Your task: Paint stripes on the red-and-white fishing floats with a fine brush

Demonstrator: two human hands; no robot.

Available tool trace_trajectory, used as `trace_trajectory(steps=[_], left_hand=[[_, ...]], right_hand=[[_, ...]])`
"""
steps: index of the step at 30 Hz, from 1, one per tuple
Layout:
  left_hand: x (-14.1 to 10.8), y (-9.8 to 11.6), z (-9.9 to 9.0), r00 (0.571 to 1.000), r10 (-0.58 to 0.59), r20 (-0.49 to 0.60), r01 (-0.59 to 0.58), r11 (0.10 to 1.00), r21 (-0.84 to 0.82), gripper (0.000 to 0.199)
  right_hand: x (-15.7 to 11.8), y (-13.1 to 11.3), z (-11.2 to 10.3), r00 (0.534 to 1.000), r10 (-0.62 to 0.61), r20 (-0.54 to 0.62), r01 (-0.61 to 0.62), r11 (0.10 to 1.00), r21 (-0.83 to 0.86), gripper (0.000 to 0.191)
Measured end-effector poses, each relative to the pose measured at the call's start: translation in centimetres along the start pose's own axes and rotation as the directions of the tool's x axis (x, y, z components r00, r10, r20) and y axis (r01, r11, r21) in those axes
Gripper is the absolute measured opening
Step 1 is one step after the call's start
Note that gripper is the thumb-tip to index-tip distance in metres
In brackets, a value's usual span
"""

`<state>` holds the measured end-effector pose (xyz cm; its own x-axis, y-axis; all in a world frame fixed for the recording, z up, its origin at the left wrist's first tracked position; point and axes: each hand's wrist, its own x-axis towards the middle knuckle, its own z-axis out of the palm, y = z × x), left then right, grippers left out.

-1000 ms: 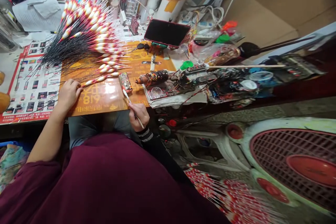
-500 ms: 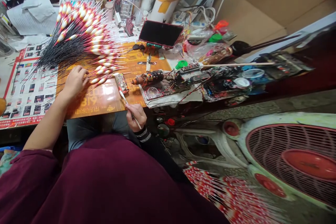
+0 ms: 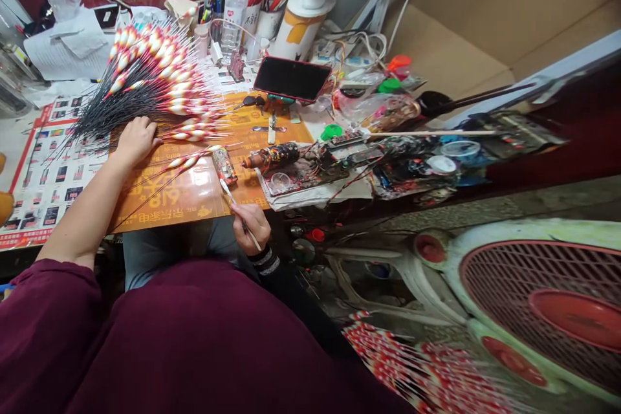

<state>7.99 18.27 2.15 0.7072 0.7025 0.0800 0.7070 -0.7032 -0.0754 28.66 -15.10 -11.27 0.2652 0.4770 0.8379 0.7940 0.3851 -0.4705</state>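
The right hand (image 3: 251, 228) pinches a slim brush (image 3: 228, 193), its white tip just beside a paint-smeared block (image 3: 224, 167). The left hand (image 3: 137, 141) lies at the dark stems of a fanned pile of painted sticks (image 3: 177, 94); whether it grips any, I cannot tell. Nearer the body, loose sticks (image 3: 189, 162) rest on an orange sheet (image 3: 211, 198) printed upside down with "618" and Chinese characters, 京东家电 among them. A clear bottle (image 3: 234, 27) wears lettering too small to read, and the white cup (image 3: 251, 18) beside it bears dark characters
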Motion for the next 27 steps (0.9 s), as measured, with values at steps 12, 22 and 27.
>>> trace_trajectory(steps=[12, 22, 27], left_hand=[[-1.3, 2.1, -2.1, 0.982, -0.097, 0.161, 0.073, 0.986, 0.150, 0.043], [-4.8, 2.4, -3.9, 0.930, -0.167, 0.327, 0.098, 0.971, 0.218, 0.052], [-7.7, 3.5, -5.0, 0.970, -0.120, 0.213, 0.080, 0.979, 0.187, 0.058]], right_hand=[[0.0, 0.1, 0.0, 1.000, -0.004, -0.002, 0.004, 1.000, 0.008, 0.036], [0.3, 0.0, 0.0, 0.999, -0.020, -0.032, 0.022, 0.998, 0.055, 0.043], [0.3, -0.1, 0.1, 0.999, -0.014, -0.036, 0.015, 0.999, 0.035, 0.041]])
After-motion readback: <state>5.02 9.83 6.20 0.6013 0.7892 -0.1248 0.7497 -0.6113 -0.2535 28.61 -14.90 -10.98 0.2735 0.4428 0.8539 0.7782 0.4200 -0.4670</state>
